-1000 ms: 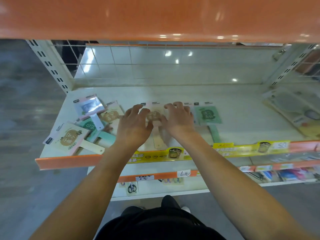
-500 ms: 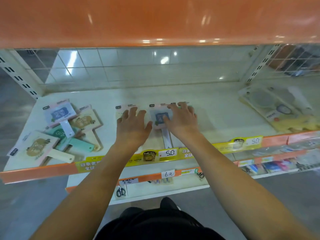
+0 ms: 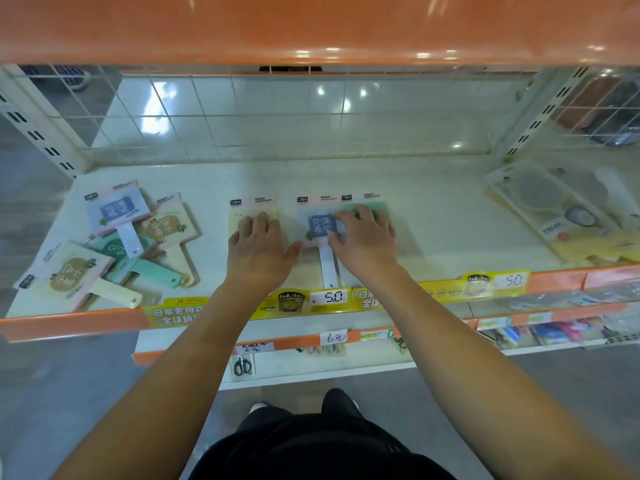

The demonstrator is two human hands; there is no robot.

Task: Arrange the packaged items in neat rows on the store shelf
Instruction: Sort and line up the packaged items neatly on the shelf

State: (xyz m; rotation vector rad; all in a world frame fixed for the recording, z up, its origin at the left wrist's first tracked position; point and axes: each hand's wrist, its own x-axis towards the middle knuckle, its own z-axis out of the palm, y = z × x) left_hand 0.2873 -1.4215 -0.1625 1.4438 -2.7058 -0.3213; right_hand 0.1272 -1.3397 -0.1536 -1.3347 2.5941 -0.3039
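**Both hands flat on the row at mid-shelf**

Centre of the frame, on the white shelf (image 3: 433, 216): three packaged fans lie side by side, handles pointing to the front edge. The left hand (image 3: 258, 249) lies palm-down on the cream fan (image 3: 254, 211), fingers straight and spread, pressing rather than gripping. The right hand (image 3: 363, 237) is laid the same way, fingers extended over the green fan (image 3: 377, 209) and the right edge of the blue fan (image 3: 317, 225); nothing is pinched or curled around. The blue fan sits between the other two, its white handle showing between the wrists.

Over at the left of the frame, a loose pile (image 3: 114, 244) of more fans lies overlapping and skewed: blue on top at the back, cream and green beneath, another cream one nearest the front corner.

At the right edge, flat clear packs (image 3: 568, 216) rest on the shelf. Along the front lip, a yellow price strip (image 3: 325, 299) reads 5.0.
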